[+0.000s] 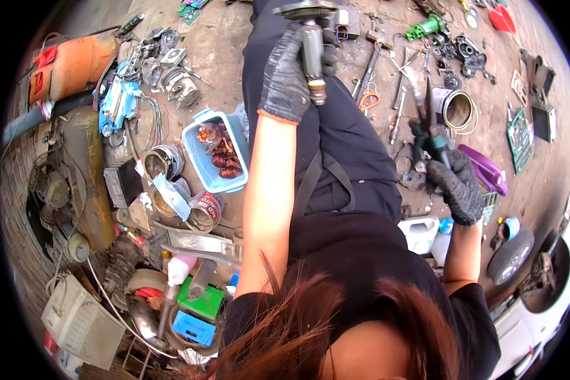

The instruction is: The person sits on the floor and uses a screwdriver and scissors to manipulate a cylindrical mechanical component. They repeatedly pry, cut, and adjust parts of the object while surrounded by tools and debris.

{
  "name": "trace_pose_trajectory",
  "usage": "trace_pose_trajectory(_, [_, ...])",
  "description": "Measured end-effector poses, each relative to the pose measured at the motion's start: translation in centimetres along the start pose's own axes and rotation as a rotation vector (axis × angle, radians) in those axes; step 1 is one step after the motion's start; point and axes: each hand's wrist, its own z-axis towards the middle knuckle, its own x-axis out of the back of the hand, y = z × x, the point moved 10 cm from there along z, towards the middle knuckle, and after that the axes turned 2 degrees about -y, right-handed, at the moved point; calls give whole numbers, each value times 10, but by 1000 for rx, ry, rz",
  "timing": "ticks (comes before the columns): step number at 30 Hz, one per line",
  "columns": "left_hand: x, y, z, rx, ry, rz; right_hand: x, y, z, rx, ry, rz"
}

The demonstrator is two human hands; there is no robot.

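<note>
Left hand [285,79], gloved, wrapped round a rotor-like metal part [312,54]. Right hand [457,183], also gloved, gripping a pliers-like tool [432,130]; can't tell if its jaws are parted. Key relation, my read: rotor vs tool. Rotor sits ahead and left of right hand, well apart from the tool; left hand has it already. Rotor long axis runs away from the body, disc end far, copper-coloured end near left wrist. Tool points roughly the same way. Room: the gap between hands, over the dark trousers [358,149], looks usable. Edges: blue basin [196,163] of copper windings [227,158] left of left forearm; orange-handled scissors [369,100] between hands; tin [442,101] just beyond right hand, purple piece [483,168] right of it.
</note>
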Motion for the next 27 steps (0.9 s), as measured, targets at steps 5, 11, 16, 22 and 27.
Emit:
trace_pose_trajectory(5, [-61,6,-31,133,-32,-77,-34,-12,3,-36,-168,-129])
trace_pose_trajectory(11, [-78,19,-45,-27,-153,50,-42,-21,-1,34,-155,-206])
trace_pose_trajectory(16, [-75,39,-48,-253,-14,340,-52,-16,-4,104,-271,-9])
trace_pose_trajectory(22, [-113,53,-42,-136,12,283,-57,-30,-6,169,-271,2])
trace_pose_trajectory(27, [-125,58,-46,-145,-41,143,-56,-17,-7,16,-271,107])
